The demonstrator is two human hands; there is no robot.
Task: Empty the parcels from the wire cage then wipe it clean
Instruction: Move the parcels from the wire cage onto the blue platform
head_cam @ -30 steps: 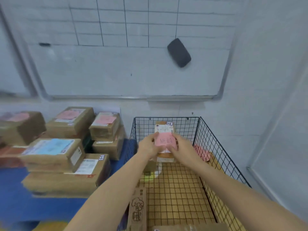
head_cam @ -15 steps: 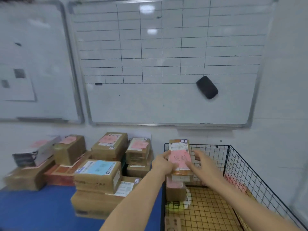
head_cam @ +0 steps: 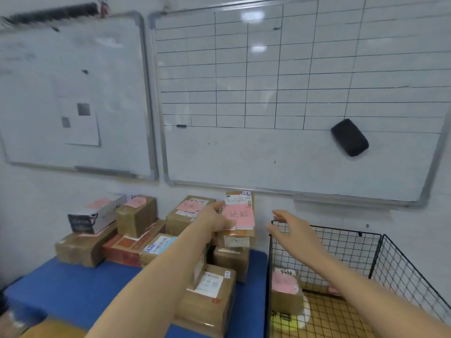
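Right, I'm holding the parcel with the pink label upright in my left hand, thumb and fingers curling round its left edge. It's sitting up over the back corner of the blue table, right above a stack of brown parcels. Whether it's touching the top one, I can't tell.

My right hand is hanging just beside it, fingers spread loose and gripping nothing, hovering over the near-left corner of the wire cage.

Down inside the cage, another brown parcel with a pink slip is standing against the left wall, with something yellow and white under it.

More parcels are piling up across the table to the left. Behind it all, a gridded whiteboard is hanging on the wall with a black eraser stuck to it.
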